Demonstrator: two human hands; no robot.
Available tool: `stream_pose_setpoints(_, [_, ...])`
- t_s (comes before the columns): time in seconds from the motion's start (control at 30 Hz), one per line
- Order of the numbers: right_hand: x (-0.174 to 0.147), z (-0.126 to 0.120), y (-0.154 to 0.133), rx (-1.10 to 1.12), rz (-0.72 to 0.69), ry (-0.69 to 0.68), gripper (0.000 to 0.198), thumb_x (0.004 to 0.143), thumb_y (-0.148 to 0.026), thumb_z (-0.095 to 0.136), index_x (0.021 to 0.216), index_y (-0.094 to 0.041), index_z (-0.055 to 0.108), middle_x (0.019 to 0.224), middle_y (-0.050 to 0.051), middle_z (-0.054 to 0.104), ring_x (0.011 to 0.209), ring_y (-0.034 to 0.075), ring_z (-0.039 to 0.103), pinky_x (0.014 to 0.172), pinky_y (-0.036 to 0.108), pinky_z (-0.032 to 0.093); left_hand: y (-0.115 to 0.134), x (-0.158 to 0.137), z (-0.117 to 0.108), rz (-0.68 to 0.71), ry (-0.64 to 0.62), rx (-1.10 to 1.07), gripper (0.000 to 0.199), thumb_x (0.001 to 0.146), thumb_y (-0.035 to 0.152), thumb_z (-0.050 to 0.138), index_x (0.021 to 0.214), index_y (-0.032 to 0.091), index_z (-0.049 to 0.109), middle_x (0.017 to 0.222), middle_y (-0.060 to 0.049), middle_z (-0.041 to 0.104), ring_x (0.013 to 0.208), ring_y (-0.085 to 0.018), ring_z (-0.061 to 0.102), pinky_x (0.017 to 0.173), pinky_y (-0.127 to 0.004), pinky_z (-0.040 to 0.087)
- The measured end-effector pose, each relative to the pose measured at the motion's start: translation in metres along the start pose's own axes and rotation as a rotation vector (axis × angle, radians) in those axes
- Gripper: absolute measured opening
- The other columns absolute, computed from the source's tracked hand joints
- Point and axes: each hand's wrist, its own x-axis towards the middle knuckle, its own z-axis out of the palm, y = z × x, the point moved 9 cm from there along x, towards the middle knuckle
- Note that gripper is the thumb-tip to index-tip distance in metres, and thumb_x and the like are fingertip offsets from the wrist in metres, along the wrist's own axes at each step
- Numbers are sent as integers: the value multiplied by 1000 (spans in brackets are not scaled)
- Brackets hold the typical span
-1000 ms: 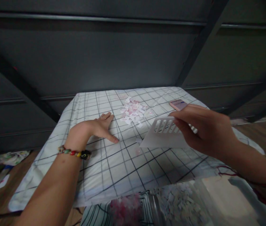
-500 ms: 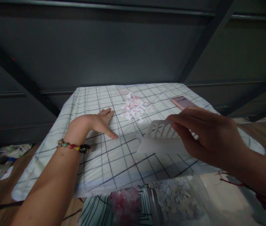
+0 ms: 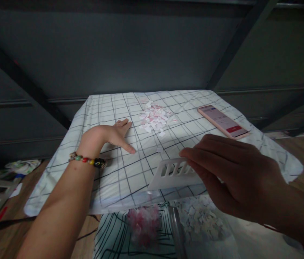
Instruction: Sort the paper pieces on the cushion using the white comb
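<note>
My left hand [image 3: 115, 135] lies flat on the checked tablecloth [image 3: 111, 158], its fingers and thumb spread; a beaded bracelet [image 3: 87, 160] circles that wrist. My right hand [image 3: 227, 169] is closed on a white slotted plastic scraper [image 3: 172, 178], gripping the slotted side. The scraper's straight lower edge is down by the table's near edge, with a few small paper bits [image 3: 152, 193] beside it. Beyond both hands sits a loose pile of white and pink paper scraps [image 3: 155, 117]. A single scrap [image 3: 160, 149] lies between the pile and the scraper.
A phone [image 3: 223, 121] in a pink case lies at the table's right, screen lit. Below the near edge are a clump of pink scraps [image 3: 144, 223] and a clear bag of white scraps [image 3: 203, 219]. A dark panelled wall [image 3: 141, 50] stands behind the table.
My right hand has drawn the scraper toward me and slightly left, to the table's near edge. More of the phone shows now. The left hand stays planted on the cloth.
</note>
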Motion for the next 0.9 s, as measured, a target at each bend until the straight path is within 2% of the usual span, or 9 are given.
stream_pose_setpoints(0.23, [-2, -3, -4, -13, -28, 24, 23, 79, -6, 43, 84, -12, 65, 70, 6, 64, 64, 17, 54, 56, 30, 45, 2, -1, -1, 11, 8, -7, 131, 51, 68, 69, 151, 13, 4, 155, -17, -1, 140, -39, 5, 109, -48, 17])
stream_pose_setpoints(0.4, [-3, -2, -4, -27, -41, 3, 23, 81, -6, 43, 86, -12, 64, 67, 5, 62, 61, 16, 52, 55, 31, 44, 0, -1, 0, 4, -4, 2, 131, 51, 70, 67, 151, 13, 4, 155, -17, -4, 141, -36, 3, 109, -46, 16])
stream_pose_setpoints(0.53, [2, -5, 28, -164, 6, 13, 21, 83, -9, 44, 71, -17, 59, 60, 3, 57, 57, 16, 52, 54, 30, 41, 2, -1, -1, 23, 19, -12, 130, 53, 67, 69, 151, 10, 5, 154, -19, -2, 141, -37, 4, 109, -45, 17])
stream_pose_setpoints(0.6, [4, -11, 49, -263, 21, 97, 22, 85, -14, 43, 70, -18, 58, 56, 3, 55, 55, 17, 50, 48, 30, 36, 3, -2, -2, 25, 21, -19, 130, 53, 65, 70, 150, 8, 6, 154, -18, -3, 141, -36, 3, 110, -44, 17])
stream_pose_setpoints(0.63, [6, -6, 59, -298, 17, 62, 22, 86, -15, 43, 71, -18, 59, 57, 3, 56, 54, 17, 50, 46, 30, 34, 4, -3, -2, 22, 20, -18, 130, 53, 66, 69, 150, 7, 6, 154, -18, -3, 141, -36, 3, 110, -43, 16])
stream_pose_setpoints(0.77, [8, 5, 85, -321, -28, 81, 20, 88, -17, 43, 79, -16, 62, 67, 5, 62, 66, 18, 57, 57, 29, 41, 3, -3, -1, -9, 18, -9, 124, 61, 73, 60, 150, 5, 7, 154, -20, -2, 140, -37, 1, 110, -45, 15])
stream_pose_setpoints(0.9, [9, 17, 103, -328, 3, 100, 21, 87, -16, 42, 81, -17, 62, 69, 5, 62, 69, 19, 57, 64, 31, 44, 2, 2, -4, -28, 119, -28, 116, 65, 76, 53, 151, 15, 7, 155, -15, 1, 139, -40, -2, 108, -54, 16])
